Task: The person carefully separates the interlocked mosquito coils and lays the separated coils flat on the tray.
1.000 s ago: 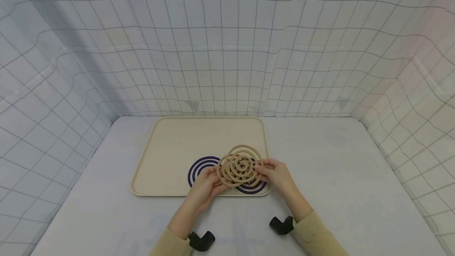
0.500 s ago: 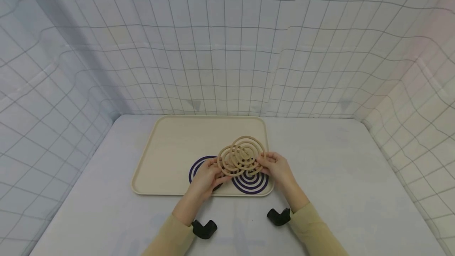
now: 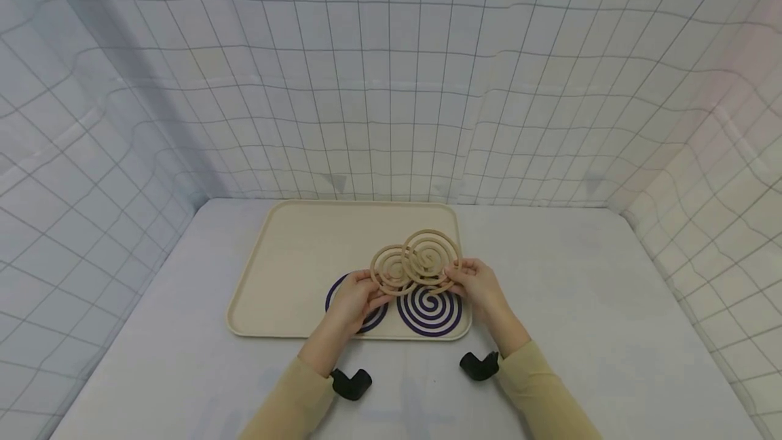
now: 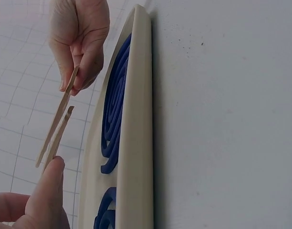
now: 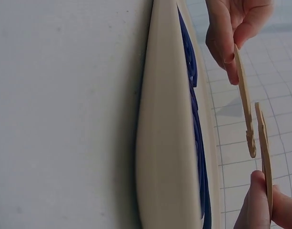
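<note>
My left hand (image 3: pixel 351 303) pinches a tan mosquito coil (image 3: pixel 397 270) by its near-left edge. A second tan mosquito coil (image 3: pixel 429 261) is pinched at its right edge by my right hand (image 3: pixel 480 285). The two coils are raised over the tray and overlap partly in the head view. Edge-on in the left wrist view, the right-hand coil (image 4: pixel 56 117) and the left-hand coil (image 4: pixel 60 131) show a narrow gap between them. Below, a dark blue mosquito coil (image 3: pixel 430 302) lies in the tray's near-right corner. Another blue coil (image 3: pixel 374 321) beside it is partly hidden by my left hand.
The cream tray (image 3: pixel 305 250) has a low raised rim and lies on a white table (image 3: pixel 550 277). White grid-patterned sheets (image 3: pixel 391 87) enclose the back and sides. Black wrist mounts (image 3: pixel 352 384) stick out inward from both sleeves.
The two tan coils have been drawn apart sideways, from nearly stacked to overlapping only at their edges. Both hands have shifted slightly away from me, uncovering more of the right blue coil.
</note>
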